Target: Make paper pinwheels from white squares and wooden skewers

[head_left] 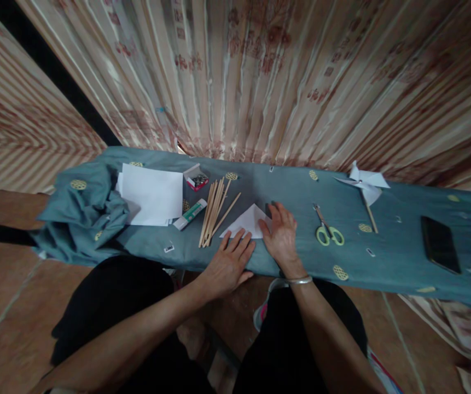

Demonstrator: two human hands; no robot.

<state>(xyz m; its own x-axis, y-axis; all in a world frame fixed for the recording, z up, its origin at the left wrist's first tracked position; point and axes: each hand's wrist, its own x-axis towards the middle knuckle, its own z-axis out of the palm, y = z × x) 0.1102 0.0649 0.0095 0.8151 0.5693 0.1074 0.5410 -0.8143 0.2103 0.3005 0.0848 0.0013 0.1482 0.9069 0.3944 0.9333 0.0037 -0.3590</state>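
Your left hand (227, 265) is lying palm down, its fingers stretched out and slightly parted, gripping nothing; the fingertips are touching the folded white paper (248, 219) along its lower edge. Your right hand (280, 232) is also facing down with loosely spread fingers, its thumb pressing on the right part of the paper and its other fingers reaching past that side. A silver bangle (300, 280) is circling your right wrist. The paper is lying between your hands as a triangle, its peak pointing away from you, near the front edge of the cloth-covered table (255, 178).

Just left of the paper, wooden sticks (214, 213) are lying in a bunch, and one of them is slanting out close to the paper's left slope, crowding that side. Beyond them a glue stick (190, 214) is resting near a stack of white sheets (153, 191), with a small box of metal pieces (197, 179) sitting behind it, lid raised. On your right, scissors (326, 230) are lying with their handles toward you, apart from your hand. Farther right, a white pinwheel (364, 183) and a dark phone (440, 243) are resting on the cloth.
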